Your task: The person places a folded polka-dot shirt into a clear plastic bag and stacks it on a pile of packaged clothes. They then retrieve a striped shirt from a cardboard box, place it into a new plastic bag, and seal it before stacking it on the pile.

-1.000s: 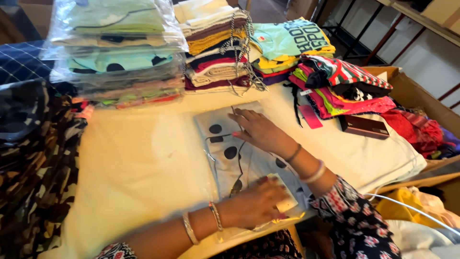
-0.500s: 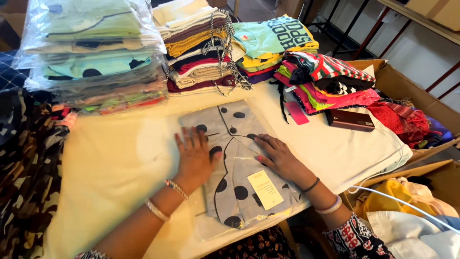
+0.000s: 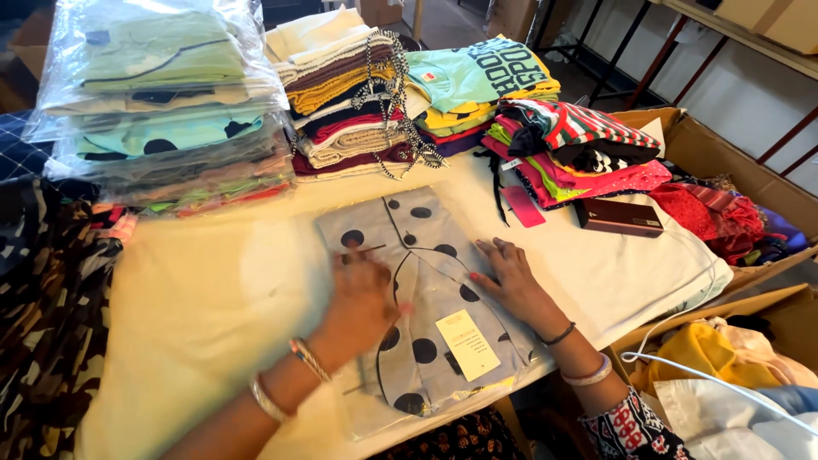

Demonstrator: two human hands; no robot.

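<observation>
A folded grey garment with black polka dots (image 3: 426, 255), sealed in a clear plastic bag, lies flat on the cream-covered table (image 3: 196, 315). A pale yellow tag (image 3: 467, 343) sits on its lower half. My left hand (image 3: 362, 298) presses palm down on the bag's left side and is blurred by motion. My right hand (image 3: 509, 277) rests flat on the bag's right edge, fingers spread. Both wrists wear bangles.
A tall stack of bagged garments (image 3: 162, 102) stands at the back left, with piles of folded clothes (image 3: 349, 94) and bright tops (image 3: 562, 145) behind the bag. A dark brown wallet-like case (image 3: 620, 217) lies at right. Cardboard boxes (image 3: 724, 162) of clothes flank the table's right side.
The camera view has shifted. My left hand slid from the bag's near end up onto its left side, and my right hand moved from its top to its right edge.
</observation>
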